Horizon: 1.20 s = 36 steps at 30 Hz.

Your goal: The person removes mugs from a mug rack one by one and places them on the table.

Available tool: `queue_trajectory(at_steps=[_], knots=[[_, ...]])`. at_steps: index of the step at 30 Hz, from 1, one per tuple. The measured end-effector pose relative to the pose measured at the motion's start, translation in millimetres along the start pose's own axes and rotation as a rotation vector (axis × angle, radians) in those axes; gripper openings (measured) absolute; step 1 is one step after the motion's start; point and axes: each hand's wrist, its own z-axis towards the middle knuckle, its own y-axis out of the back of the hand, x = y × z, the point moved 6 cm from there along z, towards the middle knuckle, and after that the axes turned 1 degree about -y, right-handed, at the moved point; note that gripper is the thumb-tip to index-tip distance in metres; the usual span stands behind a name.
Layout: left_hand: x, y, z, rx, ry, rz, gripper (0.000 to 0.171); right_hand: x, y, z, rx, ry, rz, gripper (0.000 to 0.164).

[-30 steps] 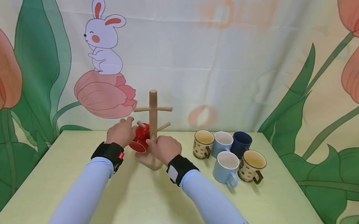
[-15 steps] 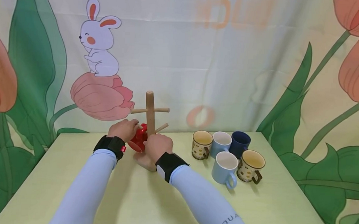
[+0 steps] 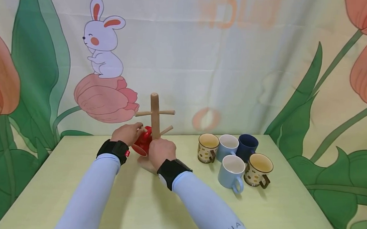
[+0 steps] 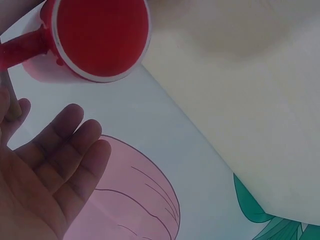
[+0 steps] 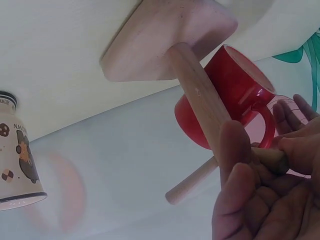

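Observation:
A red mug [image 3: 142, 146] hangs tilted by its handle on a lower peg of a wooden mug tree [image 3: 154, 121]. My left hand [image 3: 126, 134] is beside the mug, its thumb and a finger pinching the end of that peg [image 5: 274, 160]; its other fingers [image 4: 80, 170] stay extended. With my right hand [image 3: 162, 152] I grip the lower part of the upright post, seen close up in the right wrist view. The right hand hides part of the tree's base [image 3: 145, 164] in the head view. In the left wrist view the mug's mouth [image 4: 102, 37] faces the camera.
To the right stand several mugs: two patterned cream ones [image 3: 207, 149] [image 3: 256, 172], two light blue ones [image 3: 230, 173] [image 3: 226, 149] and a dark blue one [image 3: 246, 148]. A printed cloth [image 3: 174, 52] hangs behind the pale table [image 3: 167, 209].
My right hand has shifted left and closed around the post. My left hand has moved slightly onto the peg end. The red mug has tilted a little; the other mugs stay put.

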Motion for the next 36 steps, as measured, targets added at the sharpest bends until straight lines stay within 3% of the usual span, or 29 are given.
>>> queue_trajectory(at_steps=[6,14,21,26,30,36], knots=[[5.6,-0.1,-3.9,-0.017,0.006,0.006,0.042,-5.7,0.0,1.0,-0.039,-0.012,0.082,0.047],[16.0,-2.1,-9.6,-0.043,0.023,-0.008,0.039,-4.0,-4.4,5.2,-0.042,0.093,0.194,0.067],[19.5,-2.4,-17.1,-0.060,0.023,-0.006,0.030,-13.7,-6.8,14.3,-0.006,0.033,0.046,0.020],[18.4,-1.4,-22.3,-0.094,0.015,0.017,0.031,-19.9,-6.0,16.5,-0.081,-0.023,0.028,0.032],[17.7,-1.0,-27.4,-0.129,0.016,0.058,0.030,-21.1,-5.7,15.6,-0.126,-0.018,0.045,0.029],[12.0,-1.5,-33.0,-0.159,0.021,0.093,0.029,-28.5,-9.8,16.7,-0.122,-0.008,0.086,0.023]])
